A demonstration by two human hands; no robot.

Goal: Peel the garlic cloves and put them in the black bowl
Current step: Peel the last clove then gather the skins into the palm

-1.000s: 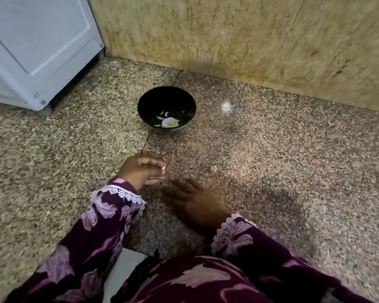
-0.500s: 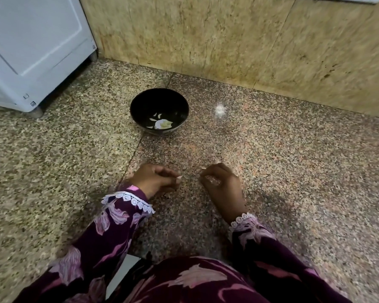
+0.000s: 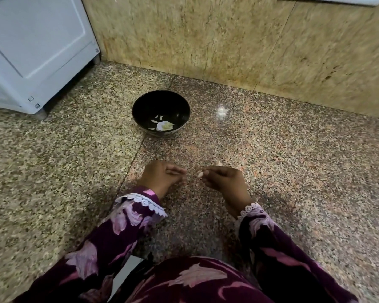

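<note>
**One clove between my fingertips, the bowl waiting ahead**

The garlic clove [image 3: 200, 174] is pinched at the tips of my right hand [image 3: 224, 182], thumb and forefinger curled round it, on the near side of the black bowl [image 3: 161, 113] and well apart from it, low over the granite floor [image 3: 271, 160]. It is small and pale. I judge it light and firm under a papery skin that will be dry and slippery, so it could easily squirt out of a loose pinch. The best hold, I think, is across its fat middle, leaving an end free for the nails to catch the skin. Its long axis seems to run roughly across me, the exposed end pointing toward my left hand [image 3: 162, 178], though it is too small to be sure which end is the root.

My left hand sits just beside the right, on the near side of the bowl too, fingers curled in with the tips drawn together. Whether they hold a scrap of skin I cannot tell.

In the bowl lie pale pieces [image 3: 162, 125], seemingly a peeled clove with some bits. Left of the bowl stands a white appliance [image 3: 37, 51]. Behind it rises a mottled stone wall [image 3: 228, 40]. A small pale fleck [image 3: 219, 164] lies on the floor just beyond my right hand.
</note>
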